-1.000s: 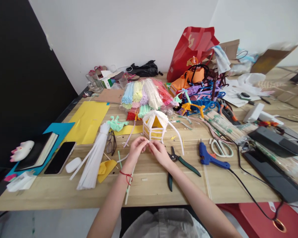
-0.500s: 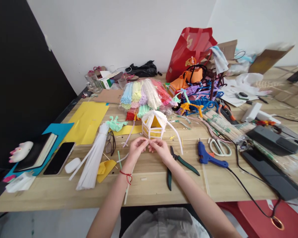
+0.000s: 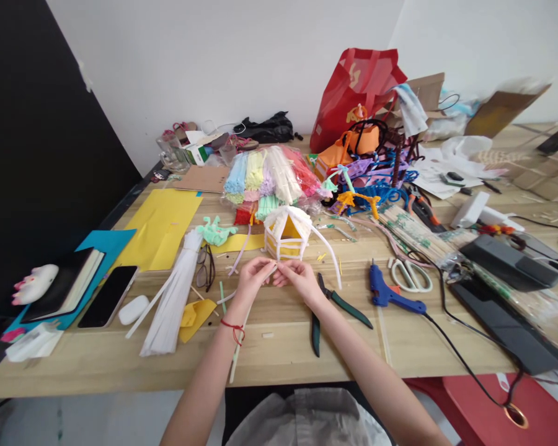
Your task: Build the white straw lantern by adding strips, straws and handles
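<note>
My left hand [image 3: 251, 279] and my right hand [image 3: 297, 278] meet fingertip to fingertip just in front of a small white-and-yellow pipe-cleaner house [image 3: 287, 233] on the wooden table [image 3: 279, 347]. Both pinch a short white pipe cleaner piece [image 3: 274, 267] between them. A red string is tied round my left wrist. A long white pipe cleaner [image 3: 330, 254] arcs from the house's right side down to the table. Green-handled pliers [image 3: 335, 305] lie beside my right forearm.
A white pipe-cleaner bundle [image 3: 172, 297], glasses [image 3: 205, 267], phone [image 3: 108, 296], yellow paper [image 3: 162, 226] lie left. Pastel pipe-cleaner packs [image 3: 270, 176] and a red bag [image 3: 358, 93] sit behind. A blue glue gun [image 3: 390, 294], scissors [image 3: 413, 279], skewers [image 3: 413, 235], black devices [image 3: 511, 263] lie right.
My hands stay pinched together on the white piece, shifting only slightly; the view has drifted a little. Nothing else on the table has moved.
</note>
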Action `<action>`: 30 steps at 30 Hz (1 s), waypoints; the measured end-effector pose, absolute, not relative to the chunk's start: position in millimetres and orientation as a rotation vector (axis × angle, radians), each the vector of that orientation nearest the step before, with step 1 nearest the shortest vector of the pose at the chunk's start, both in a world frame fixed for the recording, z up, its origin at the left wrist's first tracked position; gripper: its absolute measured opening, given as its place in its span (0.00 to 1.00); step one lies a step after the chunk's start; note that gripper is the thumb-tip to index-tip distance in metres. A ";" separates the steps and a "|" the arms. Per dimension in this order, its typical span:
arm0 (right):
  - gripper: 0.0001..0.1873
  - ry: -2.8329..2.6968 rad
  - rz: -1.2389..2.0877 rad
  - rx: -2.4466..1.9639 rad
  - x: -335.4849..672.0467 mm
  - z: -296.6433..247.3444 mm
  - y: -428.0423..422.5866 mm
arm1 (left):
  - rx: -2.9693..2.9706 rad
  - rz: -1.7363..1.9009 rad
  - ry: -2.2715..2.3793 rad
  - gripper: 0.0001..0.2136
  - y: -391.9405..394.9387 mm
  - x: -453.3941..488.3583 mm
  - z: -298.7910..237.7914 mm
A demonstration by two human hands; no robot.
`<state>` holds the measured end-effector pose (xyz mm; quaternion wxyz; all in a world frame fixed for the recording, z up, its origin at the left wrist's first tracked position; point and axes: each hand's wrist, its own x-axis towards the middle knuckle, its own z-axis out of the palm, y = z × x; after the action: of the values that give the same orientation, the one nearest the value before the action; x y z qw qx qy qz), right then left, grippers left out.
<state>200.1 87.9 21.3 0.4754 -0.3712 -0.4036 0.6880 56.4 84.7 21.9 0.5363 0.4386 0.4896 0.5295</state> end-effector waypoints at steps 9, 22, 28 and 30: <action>0.22 -1.074 1.632 -0.924 201.8 18.1 89.9 | 1.029 1.229 1.158 0.14 83.7 57.3 25.2; 0.19 -1.401 1.318 -1.015 206.8 18.9 87.6 | 1.012 1.242 1.117 0.13 82.4 58.1 29.9; 0.15 -1.428 1.196 -1.052 210.4 21.1 88.1 | 1.053 1.193 1.080 0.16 81.0 54.6 33.1; 0.14 -1.416 1.205 -1.050 210.4 21.7 88.1 | 1.064 1.172 1.078 0.16 81.2 54.4 31.8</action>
<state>210.4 88.1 21.7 0.4824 -0.4308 -0.5808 0.4943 54.4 81.2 31.8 0.5754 0.4545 0.4601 0.5006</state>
